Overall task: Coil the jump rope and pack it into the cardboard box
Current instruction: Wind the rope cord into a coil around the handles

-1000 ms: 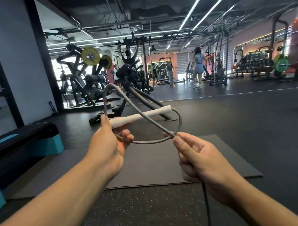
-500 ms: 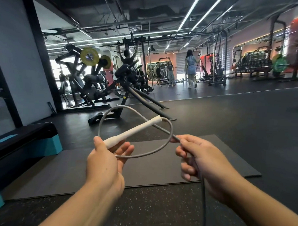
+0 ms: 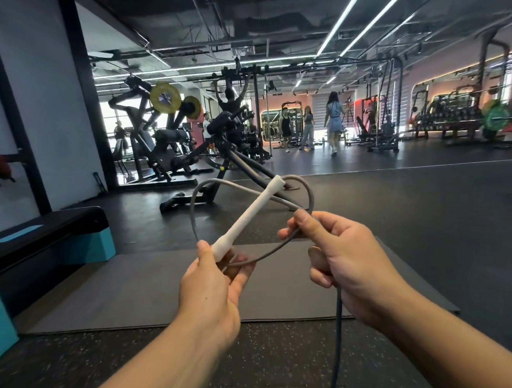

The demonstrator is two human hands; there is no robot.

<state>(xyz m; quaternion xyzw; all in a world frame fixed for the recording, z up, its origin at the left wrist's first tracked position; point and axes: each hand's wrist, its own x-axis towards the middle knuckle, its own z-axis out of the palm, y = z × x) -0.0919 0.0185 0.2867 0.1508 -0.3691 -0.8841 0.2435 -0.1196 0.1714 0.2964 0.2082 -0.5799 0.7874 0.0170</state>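
Observation:
My left hand (image 3: 212,285) grips the lower end of the jump rope's white handle (image 3: 247,220), which points up and to the right. The grey rope (image 3: 193,211) forms a loop around the handle in mid-air. My right hand (image 3: 340,259) pinches the rope where the loop crosses, just right of the handle. From that hand the rest of the rope (image 3: 337,338) hangs straight down out of the frame. No cardboard box is in view.
A dark exercise mat (image 3: 156,289) lies on the speckled gym floor below my hands. A black and teal step platform (image 3: 41,243) stands at the left. Weight machines (image 3: 163,137) stand beyond, and several people stand far back.
My hands have come closer together and the handle has tilted more upright. The loop has narrowed and now wraps around the handle's upper end.

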